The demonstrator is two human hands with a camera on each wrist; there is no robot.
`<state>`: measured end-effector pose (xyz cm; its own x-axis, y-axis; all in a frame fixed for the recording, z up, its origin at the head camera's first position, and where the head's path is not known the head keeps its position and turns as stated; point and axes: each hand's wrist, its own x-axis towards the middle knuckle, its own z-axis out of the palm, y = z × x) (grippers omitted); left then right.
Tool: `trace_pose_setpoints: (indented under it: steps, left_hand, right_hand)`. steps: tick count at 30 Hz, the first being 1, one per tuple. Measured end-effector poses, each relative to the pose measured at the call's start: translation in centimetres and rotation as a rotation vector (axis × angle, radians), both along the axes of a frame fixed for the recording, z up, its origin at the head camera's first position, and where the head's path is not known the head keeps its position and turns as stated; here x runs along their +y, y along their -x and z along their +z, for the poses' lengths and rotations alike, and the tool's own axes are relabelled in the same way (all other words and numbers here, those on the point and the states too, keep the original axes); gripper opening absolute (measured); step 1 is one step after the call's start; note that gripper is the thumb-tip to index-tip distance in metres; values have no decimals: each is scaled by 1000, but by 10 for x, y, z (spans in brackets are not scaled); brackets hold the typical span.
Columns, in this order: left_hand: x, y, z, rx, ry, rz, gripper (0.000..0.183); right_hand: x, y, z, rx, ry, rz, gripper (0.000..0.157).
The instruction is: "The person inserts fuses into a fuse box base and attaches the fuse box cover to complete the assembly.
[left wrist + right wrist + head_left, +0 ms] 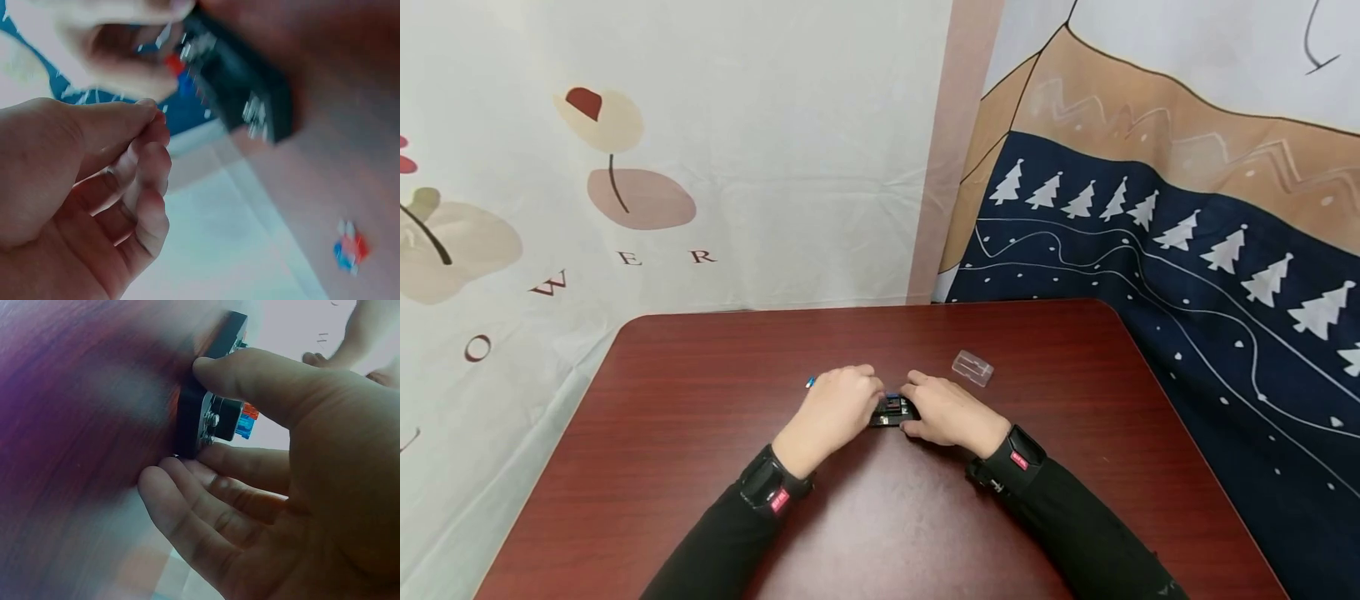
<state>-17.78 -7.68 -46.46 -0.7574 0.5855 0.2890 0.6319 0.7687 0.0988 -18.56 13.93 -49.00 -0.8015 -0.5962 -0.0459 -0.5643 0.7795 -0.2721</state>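
A black fuse block [891, 411] with metal contacts lies on the table between both hands. My right hand [953, 412] grips its right end, the thumb on the near side and fingers round the other. In the right wrist view a red blade fuse [250, 411] and a blue blade fuse [244, 429] stand up from the block. My left hand [842, 404] hovers at the block's left end. Its thumb and forefinger tips meet in the left wrist view, the other fingers curled, and nothing shows between them. The block is blurred there.
Loose red and blue fuses [351, 251] lie on the table to the left, partly hidden by the left hand in the head view. A clear plastic cover [973, 368] lies behind the right hand. The reddish-brown table [880, 508] ends at hanging printed cloths.
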Motion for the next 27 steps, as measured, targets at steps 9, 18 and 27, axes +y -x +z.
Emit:
trace_pose_setpoints:
  steps: [9, 18, 27]
  left_hand:
    - [-49, 16, 25, 23, -147, 216, 16]
    - [-71, 24, 22, -89, -118, 290, 17]
    - [-75, 26, 13, -234, -57, 325, 14]
  right_hand:
    - [-1, 0, 1, -8, -16, 8, 45]
    - [0, -1, 0, -2, -17, 9, 45]
    - [2, -1, -1, -2, -14, 11, 45]
